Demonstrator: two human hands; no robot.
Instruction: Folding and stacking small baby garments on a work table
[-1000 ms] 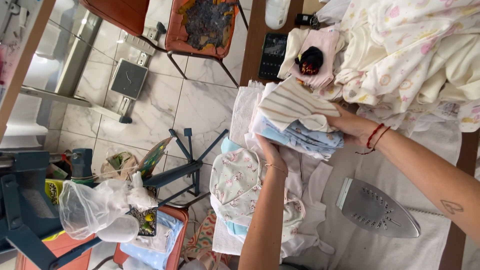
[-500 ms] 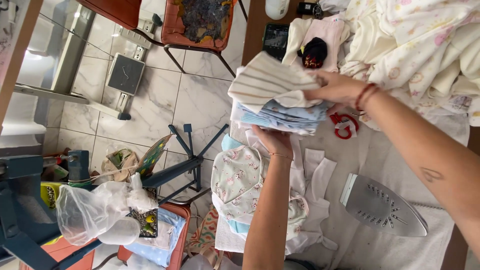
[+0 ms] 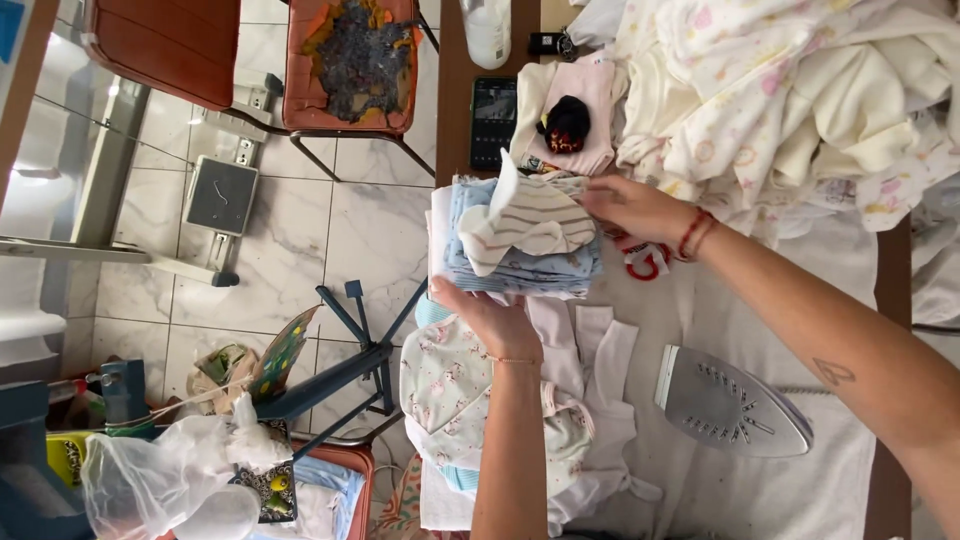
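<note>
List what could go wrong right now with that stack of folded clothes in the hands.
1. The stack of folded clothes is gripped only at its ends by the left hand and right hand; the loose striped piece on top might slide off.
2. The stack sits near the table edge, so a slip could drop it to the tiled floor.
3. The iron lies close by, soleplate showing; if hot, it might scorch cloth or an arm.
</note>
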